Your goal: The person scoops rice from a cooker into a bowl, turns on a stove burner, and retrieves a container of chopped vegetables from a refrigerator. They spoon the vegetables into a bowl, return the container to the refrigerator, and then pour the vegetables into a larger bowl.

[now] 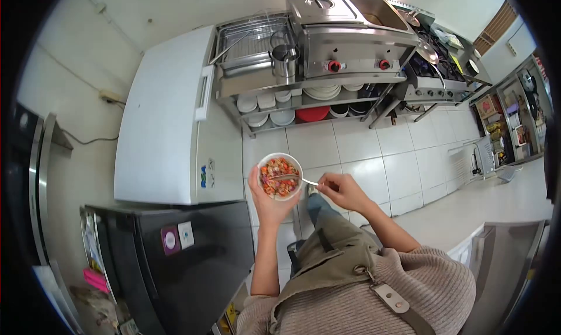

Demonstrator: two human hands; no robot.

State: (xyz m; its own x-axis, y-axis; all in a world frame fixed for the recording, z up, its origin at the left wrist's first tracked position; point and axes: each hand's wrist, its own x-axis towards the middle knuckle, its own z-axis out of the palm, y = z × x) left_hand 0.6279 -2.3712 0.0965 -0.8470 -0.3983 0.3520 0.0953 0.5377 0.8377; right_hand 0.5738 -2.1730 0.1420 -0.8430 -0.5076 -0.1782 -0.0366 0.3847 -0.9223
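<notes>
Beside a white freezer (158, 119), the left hand (264, 199) cups a bowl (280, 176) of chopped food from below, fingers closed round its side. The right hand (342, 190) pinches a spoon (305, 181) whose tip lies in the bowl.

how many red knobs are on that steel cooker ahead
2. The left red knob sits mid-front on the steel cooker; the right red knob is near its right end. The stove beyond is too small to check for more.
</notes>
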